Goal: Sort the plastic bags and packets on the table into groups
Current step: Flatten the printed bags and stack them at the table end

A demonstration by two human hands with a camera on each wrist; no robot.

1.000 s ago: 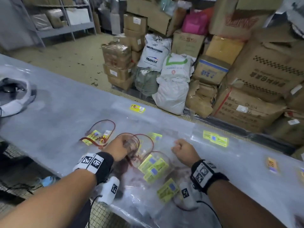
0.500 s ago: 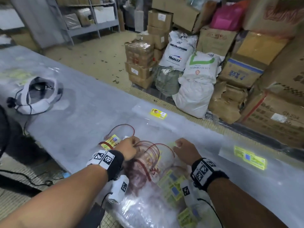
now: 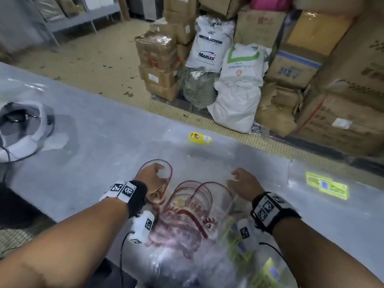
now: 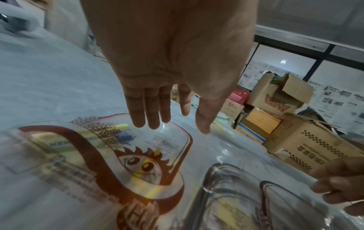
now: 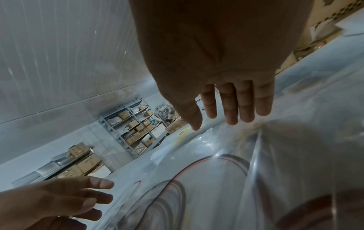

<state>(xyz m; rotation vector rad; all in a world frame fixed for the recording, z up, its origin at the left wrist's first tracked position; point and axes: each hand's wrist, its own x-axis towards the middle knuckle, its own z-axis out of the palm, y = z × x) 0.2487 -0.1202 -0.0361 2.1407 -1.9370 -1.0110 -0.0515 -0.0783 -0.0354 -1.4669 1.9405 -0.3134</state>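
A clear bag with a red printed outline (image 3: pixel 164 163) (image 4: pixel 157 157) lies flat under my left hand (image 3: pixel 161 173) (image 4: pixel 175 126), whose fingers are straight over it. Just to its right is a stack of like red-printed clear bags (image 3: pixel 195 202). My right hand (image 3: pixel 234 177) (image 5: pixel 214 123) hovers open over the stack's far right edge. Crumpled clear packets with yellow-green labels (image 3: pixel 239 242) pile up at the near table edge. Two single yellow-labelled packets lie apart, one at the far edge (image 3: pixel 200 138) and one at the right (image 3: pixel 326 185).
The grey table (image 3: pixel 93 142) is covered with clear sheeting. A white headset with a cable (image 3: pixel 20 129) sits at the left. Beyond the far edge, cardboard boxes (image 3: pixel 342 113) and white sacks (image 3: pixel 236 84) stand on the floor.
Both hands were curled on the bags; now both have opened. My left hand has moved left, and one red-printed bag now lies apart from the stack under it.
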